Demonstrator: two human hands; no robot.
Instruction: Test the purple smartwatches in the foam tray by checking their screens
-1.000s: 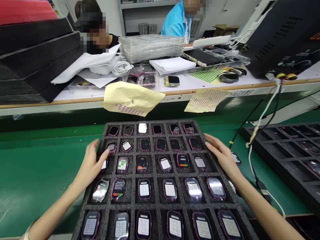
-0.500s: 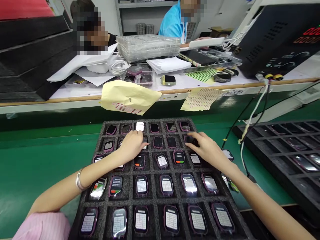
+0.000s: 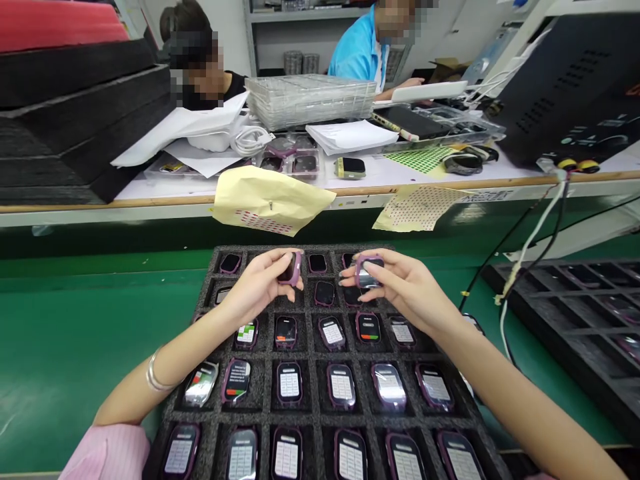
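My left hand (image 3: 270, 275) grips a purple-framed smartwatch (image 3: 295, 269), held on edge above the upper rows of a black foam tray (image 3: 313, 350). Between the thumb and fingers of my right hand (image 3: 400, 280) is a second purple smartwatch (image 3: 369, 271), its glossy dark face tilted upward. Below both hands, several watches lie in the tray's compartments. Many show a lit white grid, such as one watch (image 3: 290, 385) in the middle; another watch (image 3: 369, 327) shows red and green on a dark screen. My hands hide some compartments in the top two rows.
A second foam tray (image 3: 575, 313) with watches lies at the right, with cables (image 3: 515, 313) hanging beside it. Behind runs a white shelf holding papers (image 3: 353, 135), stacked clear trays (image 3: 310, 100) and a black instrument (image 3: 575, 87). Black foam trays (image 3: 75, 127) are stacked left. Two people sit opposite.
Both hands have lifted from the tray's second row, each now holding a smartwatch raised above it. The camera view has shifted slightly, so the background sits further right.
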